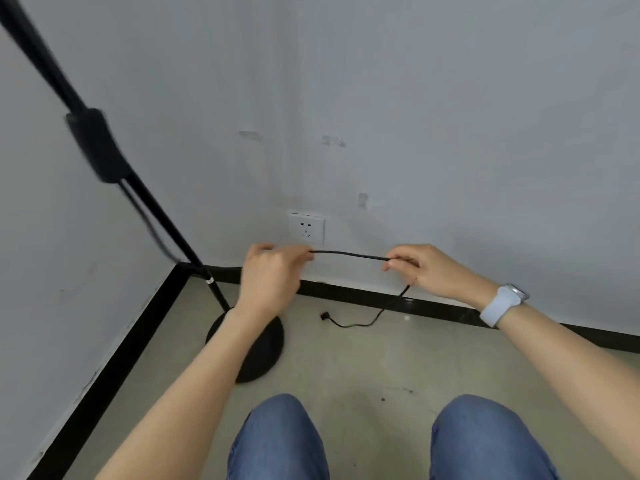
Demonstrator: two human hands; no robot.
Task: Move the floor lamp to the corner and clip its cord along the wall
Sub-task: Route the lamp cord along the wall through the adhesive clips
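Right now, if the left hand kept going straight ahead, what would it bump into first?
Probably the wall, just left of the socket. The left hand points at it, though depth is hard to judge.

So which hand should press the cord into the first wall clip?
Probably the right hand. It pinches the cord nearer the clear clip just above it, while the left hand holds the span taut near the outlet.

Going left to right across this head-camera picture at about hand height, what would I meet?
Lamp pole → left hand → stretched cord → right hand → white wristwatch.
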